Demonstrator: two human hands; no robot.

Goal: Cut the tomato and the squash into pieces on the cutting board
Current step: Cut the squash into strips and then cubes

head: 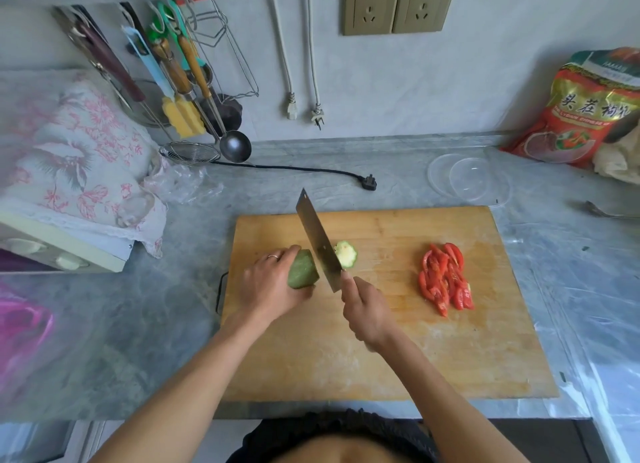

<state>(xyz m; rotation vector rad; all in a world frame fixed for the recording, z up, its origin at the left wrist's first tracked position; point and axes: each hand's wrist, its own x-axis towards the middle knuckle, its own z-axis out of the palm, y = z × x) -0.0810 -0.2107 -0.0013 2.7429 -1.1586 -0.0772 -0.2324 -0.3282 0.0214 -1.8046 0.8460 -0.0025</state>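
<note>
A wooden cutting board [398, 352] lies on the grey counter. My left hand [268, 284] presses a pale green squash [302, 269] down at the board's left side. My right hand [367, 310] grips the handle of a cleaver [318, 244], whose blade stands on edge against the squash's right end. A round slice of squash [345, 253] lies flat just right of the blade. Red tomato slices [445, 281] lie in a pile on the right part of the board.
A cloth-covered appliance [69, 165] stands at the left. Hanging utensils [173, 82] and a ladle [235, 146] are at the back left. A black plug and cord [369, 182], clear plastic lids [469, 180] and a red bag [585, 113] sit behind the board.
</note>
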